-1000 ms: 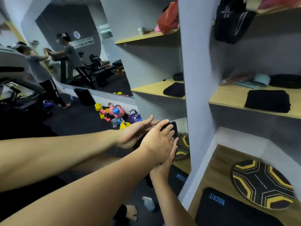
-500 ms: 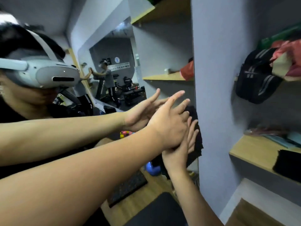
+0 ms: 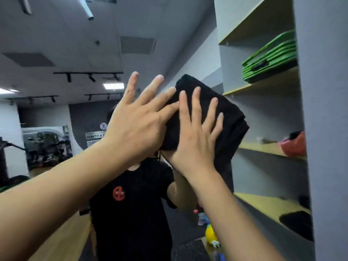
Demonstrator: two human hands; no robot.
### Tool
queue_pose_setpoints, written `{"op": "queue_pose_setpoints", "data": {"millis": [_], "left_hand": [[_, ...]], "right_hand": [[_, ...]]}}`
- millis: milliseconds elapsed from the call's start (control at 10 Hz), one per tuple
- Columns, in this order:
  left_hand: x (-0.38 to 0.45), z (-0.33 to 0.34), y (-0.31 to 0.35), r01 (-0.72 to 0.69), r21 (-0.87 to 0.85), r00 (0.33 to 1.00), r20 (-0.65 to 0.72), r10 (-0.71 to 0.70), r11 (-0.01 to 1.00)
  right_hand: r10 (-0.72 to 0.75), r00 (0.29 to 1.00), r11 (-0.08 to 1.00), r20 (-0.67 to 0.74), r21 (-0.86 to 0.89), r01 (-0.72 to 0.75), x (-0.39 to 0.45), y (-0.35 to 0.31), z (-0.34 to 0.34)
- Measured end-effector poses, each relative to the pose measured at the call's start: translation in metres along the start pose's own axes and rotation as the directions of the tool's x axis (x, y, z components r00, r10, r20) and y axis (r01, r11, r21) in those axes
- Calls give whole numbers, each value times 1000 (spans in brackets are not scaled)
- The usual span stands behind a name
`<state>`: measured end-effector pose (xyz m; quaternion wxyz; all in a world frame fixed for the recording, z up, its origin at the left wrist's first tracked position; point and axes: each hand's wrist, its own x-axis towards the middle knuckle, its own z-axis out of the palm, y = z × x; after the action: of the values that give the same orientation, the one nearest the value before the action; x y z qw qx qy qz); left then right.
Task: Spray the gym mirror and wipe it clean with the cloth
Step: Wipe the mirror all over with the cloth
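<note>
A folded black cloth (image 3: 226, 117) lies flat against the gym mirror (image 3: 75, 53), high up near the mirror's right edge. My right hand (image 3: 195, 136) presses on the cloth's lower middle with straight, spread fingers. The straight fingers of my left hand (image 3: 139, 117) overlap the cloth's left edge, and two of its fingers stick out past the cloth over the glass. My own reflection, in a black T-shirt (image 3: 131, 204), stands behind my arms with its head hidden by my hands and the cloth.
A grey wall panel (image 3: 323, 110) borders the mirror on the right. Reflected wooden shelves (image 3: 263, 87) hold green mats (image 3: 271, 59) and dark items. Low in the mirror are a yellow weight (image 3: 210, 233) and small coloured items. Reflected gym machines (image 3: 47, 147) stand at the left.
Both hands slid the cloth upward along the mirror's right side, and my view tilted up from the floor and lower shelves to the ceiling's reflection.
</note>
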<state>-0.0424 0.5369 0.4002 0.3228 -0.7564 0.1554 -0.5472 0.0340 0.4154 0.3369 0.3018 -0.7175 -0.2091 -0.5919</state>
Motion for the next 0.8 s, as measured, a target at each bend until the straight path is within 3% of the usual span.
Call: {"op": "queue_pose_setpoints", "data": {"millis": [100, 200, 300, 400, 500, 700, 800], "left_hand": [[-50, -19, -44, 182, 33, 983, -37, -181, 983], [-107, -28, -47, 326, 43, 945, -20, -325, 944], [-130, -35, -29, 378, 39, 925, 32, -379, 925], [-115, -33, -14, 419, -20, 907, -30, -420, 908], [-94, -20, 3, 298, -70, 952, -56, -302, 952], [-76, -15, 9, 113, -6, 993, -30, -113, 994], [-74, -13, 8, 99, -60, 992, -71, -104, 993]], "right_hand": [[-217, 976, 973, 23, 88, 214, 13, -60, 8], [-453, 887, 885, 83, 157, 438, 5, -85, 5], [-623, 739, 782, 254, 225, 582, 0, -69, -15], [-526, 819, 851, 230, 139, 507, -2, -35, -24], [-381, 909, 924, 170, 54, 377, -11, -9, -13], [-272, 959, 961, 74, 81, 266, -29, -16, -1], [-238, 970, 969, 47, 84, 234, -30, -26, 6]]}}
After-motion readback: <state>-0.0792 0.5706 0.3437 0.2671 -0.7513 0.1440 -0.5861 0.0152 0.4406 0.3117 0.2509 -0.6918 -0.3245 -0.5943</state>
